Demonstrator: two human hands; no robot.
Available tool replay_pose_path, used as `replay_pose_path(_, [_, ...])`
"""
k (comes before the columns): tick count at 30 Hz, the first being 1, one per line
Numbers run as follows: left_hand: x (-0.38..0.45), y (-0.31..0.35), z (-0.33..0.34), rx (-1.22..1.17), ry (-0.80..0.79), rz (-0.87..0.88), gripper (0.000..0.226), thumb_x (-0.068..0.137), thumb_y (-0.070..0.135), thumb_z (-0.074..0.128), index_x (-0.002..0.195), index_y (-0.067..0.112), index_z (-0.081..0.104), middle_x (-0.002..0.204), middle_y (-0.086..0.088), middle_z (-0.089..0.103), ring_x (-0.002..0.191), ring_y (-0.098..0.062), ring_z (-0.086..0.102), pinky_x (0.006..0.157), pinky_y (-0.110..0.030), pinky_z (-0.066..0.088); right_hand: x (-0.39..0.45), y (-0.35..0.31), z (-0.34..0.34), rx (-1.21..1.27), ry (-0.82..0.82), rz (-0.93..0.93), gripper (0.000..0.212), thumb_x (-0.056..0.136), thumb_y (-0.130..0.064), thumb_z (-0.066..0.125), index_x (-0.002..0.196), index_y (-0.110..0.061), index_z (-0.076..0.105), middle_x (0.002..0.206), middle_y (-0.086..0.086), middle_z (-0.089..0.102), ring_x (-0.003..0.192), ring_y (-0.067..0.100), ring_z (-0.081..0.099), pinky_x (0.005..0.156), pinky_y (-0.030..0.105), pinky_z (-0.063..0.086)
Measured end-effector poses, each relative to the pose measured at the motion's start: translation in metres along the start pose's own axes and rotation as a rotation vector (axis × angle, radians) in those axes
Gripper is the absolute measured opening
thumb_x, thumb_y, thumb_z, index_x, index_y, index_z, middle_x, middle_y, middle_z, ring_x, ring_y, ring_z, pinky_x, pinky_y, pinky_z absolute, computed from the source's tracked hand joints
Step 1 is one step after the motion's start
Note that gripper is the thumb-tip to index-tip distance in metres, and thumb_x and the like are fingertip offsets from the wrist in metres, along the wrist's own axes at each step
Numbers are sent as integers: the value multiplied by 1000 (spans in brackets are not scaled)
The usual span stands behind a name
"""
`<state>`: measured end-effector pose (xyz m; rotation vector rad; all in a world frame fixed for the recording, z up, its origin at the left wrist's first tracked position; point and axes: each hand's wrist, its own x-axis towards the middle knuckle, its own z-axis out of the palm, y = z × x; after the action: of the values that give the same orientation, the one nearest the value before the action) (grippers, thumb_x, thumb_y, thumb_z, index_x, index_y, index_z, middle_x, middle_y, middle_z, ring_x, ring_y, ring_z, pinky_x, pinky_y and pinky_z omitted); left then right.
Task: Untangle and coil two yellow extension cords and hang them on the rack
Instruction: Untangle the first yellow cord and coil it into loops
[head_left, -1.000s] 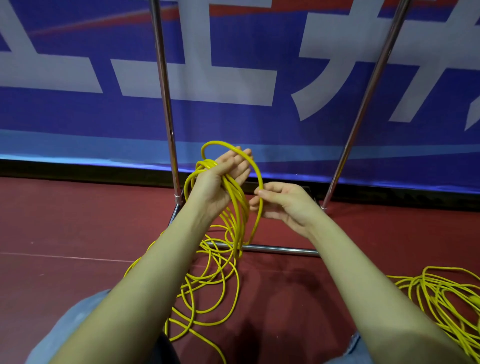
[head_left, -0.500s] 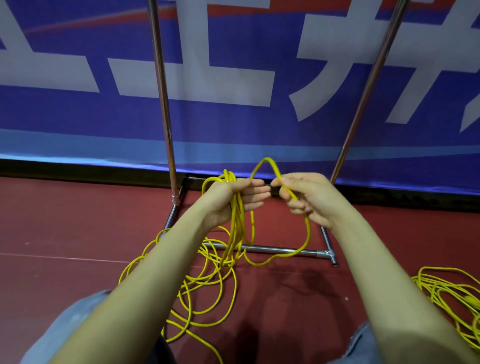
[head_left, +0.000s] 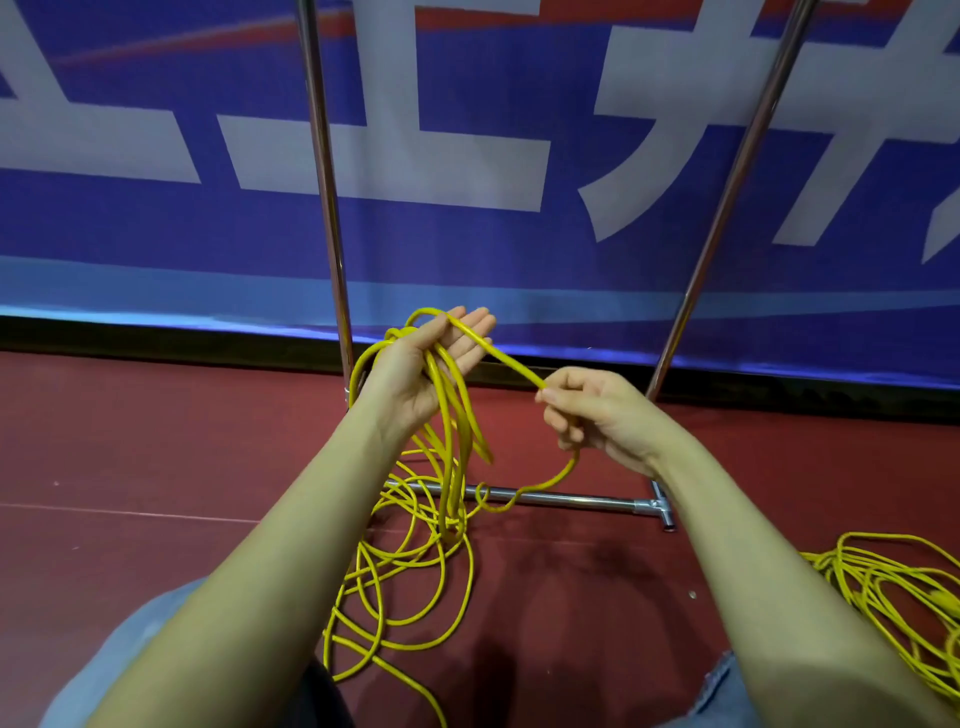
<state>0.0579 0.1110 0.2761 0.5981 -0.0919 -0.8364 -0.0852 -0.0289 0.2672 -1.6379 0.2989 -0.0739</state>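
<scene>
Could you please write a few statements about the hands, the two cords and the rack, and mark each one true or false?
1. Loops of the yellow cord lie across the palm of the left hand, whose fingers are straight. True.
2. The right hand is empty. False: it pinches a strand of that cord running from the left palm.
3. A second yellow cord lies piled on the floor at the right. True.
4. A coil already hangs on the rack. False: no cord hangs on its visible poles.
5. Part of the held cord trails over the rack's base bar. True.
</scene>
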Motion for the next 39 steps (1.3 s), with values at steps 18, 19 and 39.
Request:
replay_pose_path(18, [1,-5,1,55,-26,-3,17,98,9,43,107,0,53,93,-15,72,95,-19,68,76,-38,57,10,9,12,81,35,-123,24,97,-11,44,78,-6,57,46,-2,48,35,6,32,43,18,36])
replay_pose_path(19, [-1,-9,3,89,-38,-15,14,97,7,44,106,0,53,93,-15,72,94,-20,69,77,-37,57,11,5,15,66,31,-135,25,97,-12,44,77,-6,57,45,-1,47,33,6,32,41,18,34])
replay_pose_path(39, [2,-11,4,37,-50,31,16,98,4,40,106,2,53,89,-12,73,89,-20,71,90,-38,50,22,13,32,-69,23,-166,28,98,-14,46,77,-11,65,58,0,61,37,6,38,45,19,35])
